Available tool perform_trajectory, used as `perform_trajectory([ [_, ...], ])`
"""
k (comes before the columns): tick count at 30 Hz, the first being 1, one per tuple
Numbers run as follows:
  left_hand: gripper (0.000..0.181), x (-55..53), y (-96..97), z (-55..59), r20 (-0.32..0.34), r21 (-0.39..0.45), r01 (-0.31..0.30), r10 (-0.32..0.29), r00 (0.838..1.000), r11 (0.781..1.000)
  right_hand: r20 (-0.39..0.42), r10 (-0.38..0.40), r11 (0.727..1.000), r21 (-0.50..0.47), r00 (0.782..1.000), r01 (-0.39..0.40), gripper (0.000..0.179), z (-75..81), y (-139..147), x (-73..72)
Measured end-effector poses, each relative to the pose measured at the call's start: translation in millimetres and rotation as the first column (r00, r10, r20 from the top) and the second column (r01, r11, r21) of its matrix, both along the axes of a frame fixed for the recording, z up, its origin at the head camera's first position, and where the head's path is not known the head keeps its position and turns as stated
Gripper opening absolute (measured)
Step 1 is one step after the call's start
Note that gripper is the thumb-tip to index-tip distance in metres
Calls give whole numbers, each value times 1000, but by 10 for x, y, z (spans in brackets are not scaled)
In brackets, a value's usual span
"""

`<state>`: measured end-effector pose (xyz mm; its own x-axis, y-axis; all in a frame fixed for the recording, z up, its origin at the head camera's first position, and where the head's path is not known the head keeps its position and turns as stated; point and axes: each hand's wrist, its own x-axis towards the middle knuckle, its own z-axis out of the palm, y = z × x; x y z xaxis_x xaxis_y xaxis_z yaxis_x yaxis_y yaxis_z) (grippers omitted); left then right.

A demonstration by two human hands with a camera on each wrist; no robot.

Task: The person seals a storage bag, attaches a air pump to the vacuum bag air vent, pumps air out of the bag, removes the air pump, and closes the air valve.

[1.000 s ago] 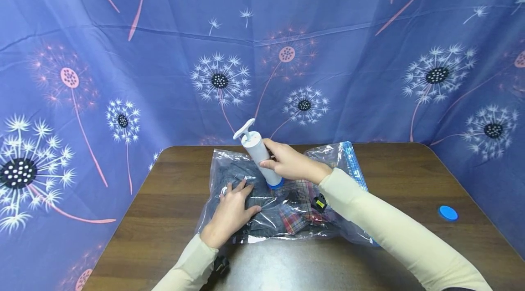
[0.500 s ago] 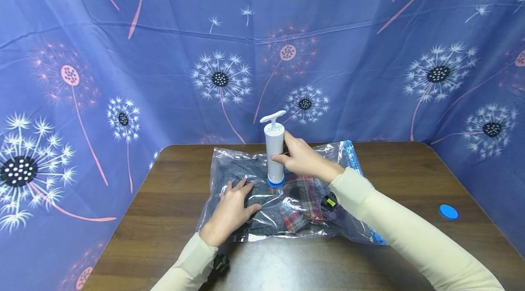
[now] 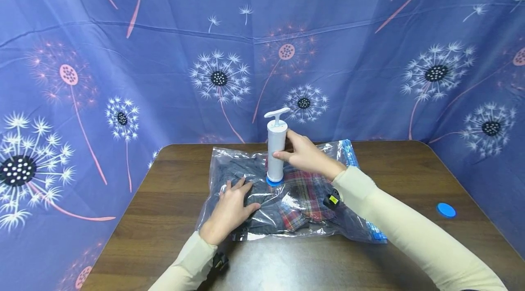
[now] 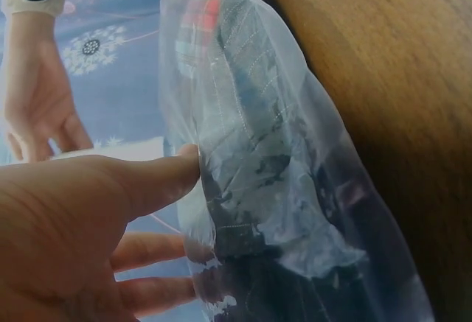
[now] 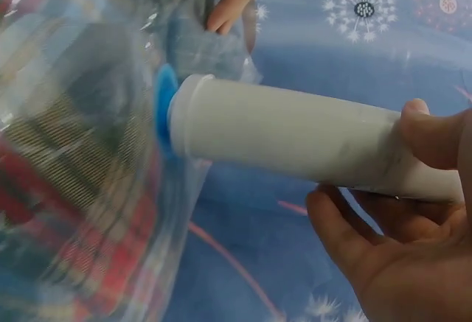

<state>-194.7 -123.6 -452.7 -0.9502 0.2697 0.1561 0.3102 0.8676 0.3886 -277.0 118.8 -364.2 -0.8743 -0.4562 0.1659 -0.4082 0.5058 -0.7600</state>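
A clear plastic vacuum storage bag (image 3: 295, 227) lies on the table with dark grey clothing (image 3: 238, 168) and a red plaid garment (image 3: 309, 195) inside. My right hand (image 3: 303, 152) grips the barrel of a white hand pump (image 3: 275, 150), which stands nearly upright. In the right wrist view, the pump's base (image 5: 193, 116) sits against the blue valve (image 5: 165, 108) on the bag. The T-shaped handle (image 3: 277, 112) at its top is free of any hand. With fingers spread, my left hand (image 3: 229, 209) rests on the left part of the bag, over the grey clothing.
A round blue cap (image 3: 446, 210) lies on the wooden table (image 3: 410, 177) at the right. Along the bag's right side runs a blue zip strip (image 3: 350, 154). Behind the table hangs a blue dandelion-print cloth (image 3: 164, 54).
The pump has swung from a leftward tilt to nearly upright over the valve, and my right hand has shifted slightly right with it. My left hand has stayed in place.
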Motion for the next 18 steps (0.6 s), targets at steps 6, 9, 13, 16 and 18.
perform_trajectory([
  [6, 65, -6, -3, 2, 4, 0, -3, 3, 1000, 1000, -58, -20, 1000, 4, 998, 21, 62, 107, -230, -62],
  [9, 65, -7, -4, 6, 7, -2, -2, 2, 1000, 1000, -67, -40, 999, -1, 997, 40, 63, 138, -303, -97],
  [13, 65, -17, -4, 3, 10, -6, -1, 1, 1000, 1000, -58, -47, 999, 7, 997, 47, 63, 146, -346, -133],
  [16, 65, -21, -3, -2, 5, -7, -2, 2, 1000, 1000, -53, -57, 998, 14, 997, 58, 62, 130, -355, -150],
  [18, 65, -22, -4, -3, 1, -7, -2, 2, 1000, 1000, -55, -72, 997, 22, 996, 73, 61, 111, -355, -164],
])
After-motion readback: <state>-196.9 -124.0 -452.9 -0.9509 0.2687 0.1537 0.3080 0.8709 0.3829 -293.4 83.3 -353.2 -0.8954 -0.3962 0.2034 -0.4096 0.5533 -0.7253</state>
